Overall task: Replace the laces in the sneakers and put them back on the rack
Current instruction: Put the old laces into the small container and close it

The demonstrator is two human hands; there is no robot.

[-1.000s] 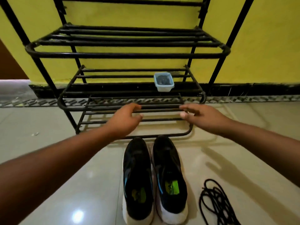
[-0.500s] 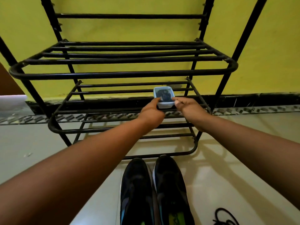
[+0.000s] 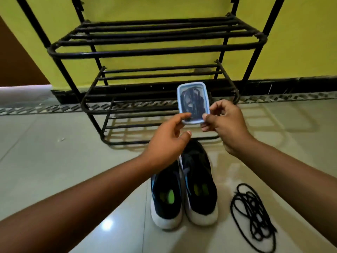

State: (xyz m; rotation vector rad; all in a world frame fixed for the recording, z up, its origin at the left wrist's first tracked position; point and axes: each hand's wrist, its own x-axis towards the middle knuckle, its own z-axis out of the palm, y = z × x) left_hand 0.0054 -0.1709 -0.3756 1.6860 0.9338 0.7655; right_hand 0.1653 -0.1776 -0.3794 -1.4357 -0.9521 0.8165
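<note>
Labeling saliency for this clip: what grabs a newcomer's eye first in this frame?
First, the small blue-rimmed container with dark laces inside, held at its near edge by the left hand and right hand, in front of the black rack. Below it, a pair of black sneakers stands on the floor, with a loose pile of black laces to their right.

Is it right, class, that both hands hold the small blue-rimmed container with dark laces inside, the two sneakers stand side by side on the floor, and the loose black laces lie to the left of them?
Not quite. In the head view the loose black laces lie on the floor to the right of the sneakers, not the left. The rest stands: the left hand and right hand hold the container.
</note>
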